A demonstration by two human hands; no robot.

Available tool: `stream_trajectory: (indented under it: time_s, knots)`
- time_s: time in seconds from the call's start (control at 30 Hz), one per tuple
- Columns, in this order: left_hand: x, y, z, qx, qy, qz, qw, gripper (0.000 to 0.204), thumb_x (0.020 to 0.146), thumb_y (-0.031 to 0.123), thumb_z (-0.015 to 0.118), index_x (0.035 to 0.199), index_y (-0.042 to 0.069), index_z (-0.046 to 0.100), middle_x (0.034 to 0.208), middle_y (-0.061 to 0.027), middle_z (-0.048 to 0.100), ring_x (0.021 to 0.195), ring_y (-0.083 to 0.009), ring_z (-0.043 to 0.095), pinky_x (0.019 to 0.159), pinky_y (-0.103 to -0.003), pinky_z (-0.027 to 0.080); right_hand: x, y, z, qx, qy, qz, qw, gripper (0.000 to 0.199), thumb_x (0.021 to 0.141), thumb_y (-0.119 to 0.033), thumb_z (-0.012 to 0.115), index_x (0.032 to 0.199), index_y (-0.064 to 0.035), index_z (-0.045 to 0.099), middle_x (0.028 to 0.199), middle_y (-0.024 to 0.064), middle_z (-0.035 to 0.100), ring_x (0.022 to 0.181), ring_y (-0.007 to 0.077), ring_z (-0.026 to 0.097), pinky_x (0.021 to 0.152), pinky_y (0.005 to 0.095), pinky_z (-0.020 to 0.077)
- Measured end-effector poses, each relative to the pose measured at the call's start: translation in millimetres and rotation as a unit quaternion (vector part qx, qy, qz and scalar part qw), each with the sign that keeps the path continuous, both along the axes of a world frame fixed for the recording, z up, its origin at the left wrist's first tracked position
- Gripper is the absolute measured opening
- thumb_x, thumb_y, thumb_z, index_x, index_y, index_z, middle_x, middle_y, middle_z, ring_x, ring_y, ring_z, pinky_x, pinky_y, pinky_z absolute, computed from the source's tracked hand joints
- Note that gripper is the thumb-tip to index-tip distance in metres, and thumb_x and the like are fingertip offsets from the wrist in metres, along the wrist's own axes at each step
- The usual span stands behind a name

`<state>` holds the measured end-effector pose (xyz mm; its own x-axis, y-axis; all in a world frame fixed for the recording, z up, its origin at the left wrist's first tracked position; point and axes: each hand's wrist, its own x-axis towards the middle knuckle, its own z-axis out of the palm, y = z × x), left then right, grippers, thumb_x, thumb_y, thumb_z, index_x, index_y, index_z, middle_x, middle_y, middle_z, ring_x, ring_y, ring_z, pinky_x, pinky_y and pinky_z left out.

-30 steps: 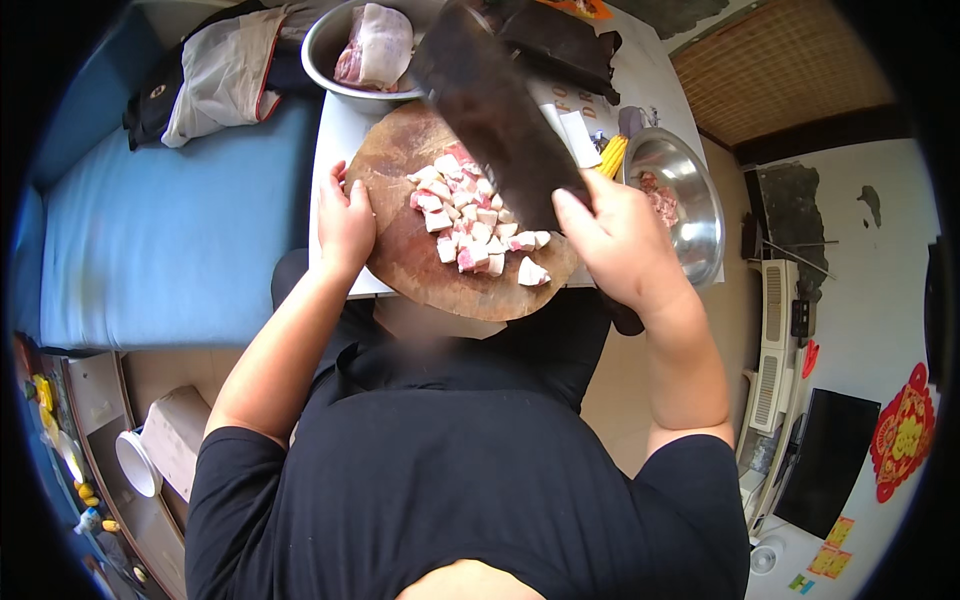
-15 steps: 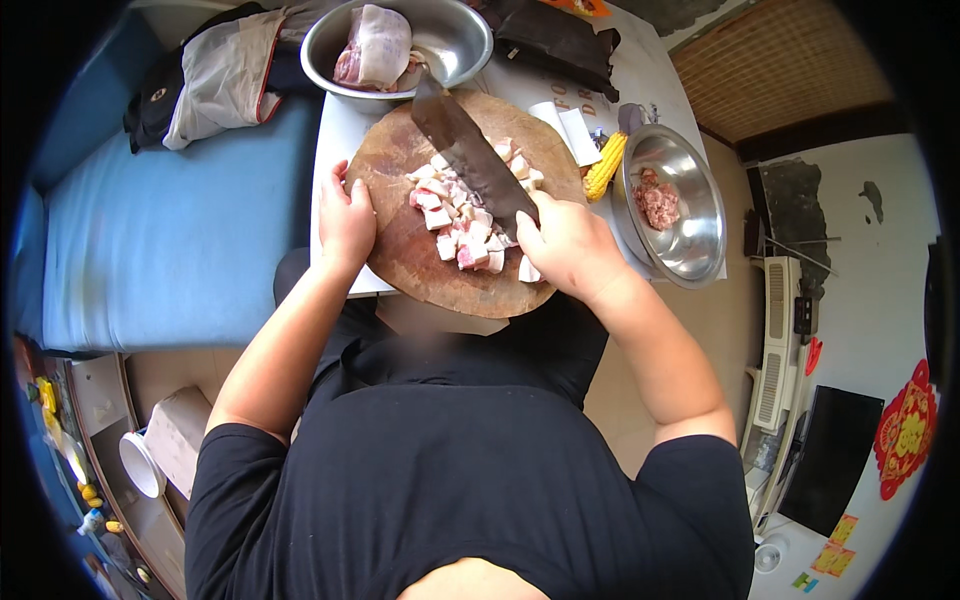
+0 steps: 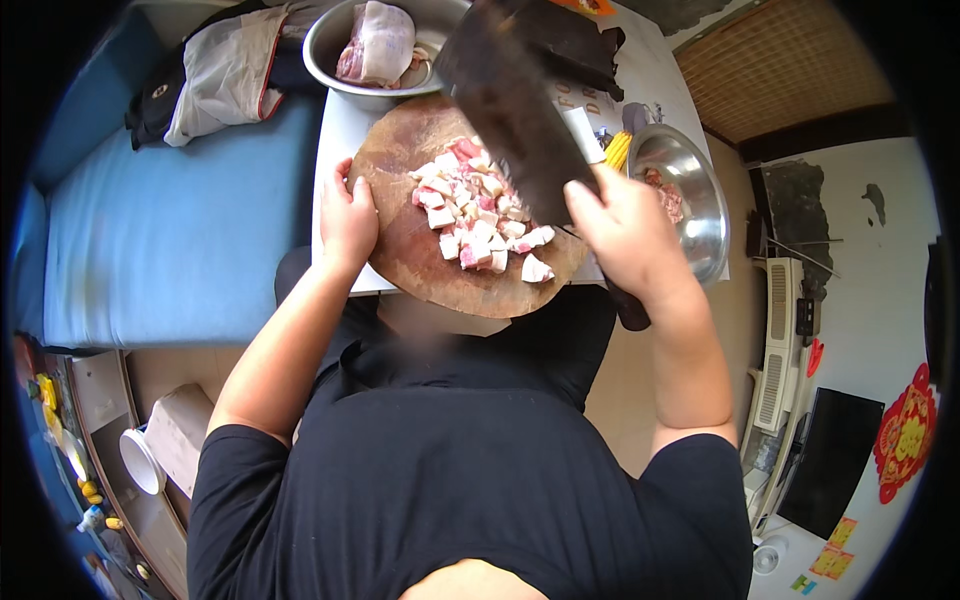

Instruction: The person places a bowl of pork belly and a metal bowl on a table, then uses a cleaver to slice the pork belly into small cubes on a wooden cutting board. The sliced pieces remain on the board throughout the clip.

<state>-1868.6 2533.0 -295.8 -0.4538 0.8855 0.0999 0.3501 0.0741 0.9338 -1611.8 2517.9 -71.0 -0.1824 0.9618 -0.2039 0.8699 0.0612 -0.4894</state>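
A dark, wide-bladed cleaver (image 3: 525, 135) is in my right hand (image 3: 640, 235), closed round its handle, whose dark end sticks out below. Its blade is raised over the right half of a round wooden cutting board (image 3: 415, 265), smeared by motion, and hides part of the board. In the middle of the board lies a heap of diced pale and pink meat (image 3: 480, 225), with one piece apart near the front right. At the board's left edge, my left hand (image 3: 347, 222) grips the rim, thumb toward the top and fingers along the side.
Behind the board, a steel bowl (image 3: 325, 65) holds a large piece of meat. Right of it stands another steel bowl (image 3: 712, 205) with minced meat, beside yellow corn (image 3: 617, 150). A dark bag (image 3: 590, 50) lies on the white table (image 3: 335, 130). A blue sofa (image 3: 170, 240) is at left.
My right hand has lifted the cleaver off the meat and moved right. The diced meat lies more spread toward the right. My left hand stays at the board's edge.
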Motion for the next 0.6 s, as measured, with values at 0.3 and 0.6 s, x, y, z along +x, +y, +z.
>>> stream_trajectory:
  time_s: [0.3, 0.6]
  knots:
    - [0.3, 0.9, 6.2, -0.005, 0.005, -0.009, 1.0, 0.038, 0.091, 0.014, 0.047, 0.125, -0.002, 0.047, 0.119, -0.0221, 0.055, 0.112, -0.0342, 0.053, 0.096, -0.037, 0.041, -1.9, 4.0, -10.6, 0.028, -0.102, 0.028, 0.994, 0.034, 0.09, -0.035, 0.044, 0.1, -0.0062, 0.059, 0.091, 0.0194, 0.065, 0.087, 0.038, 0.062, 0.078, 0.0448, 0.0484]
    - [0.0, -0.3, 11.3, -0.019, 0.021, -0.011, 1.0, 0.038, 0.09, 0.013, 0.047, 0.125, -0.002, 0.046, 0.121, -0.0215, 0.055, 0.114, -0.0337, 0.052, 0.098, -0.037, 0.039, -2.8, 5.4, -17.6, 0.029, -0.125, 0.06, 0.99, 0.033, 0.09, -0.033, 0.045, 0.104, -0.0075, 0.06, 0.089, 0.0187, 0.066, 0.086, 0.0377, 0.062, 0.077, 0.0461, 0.0492]
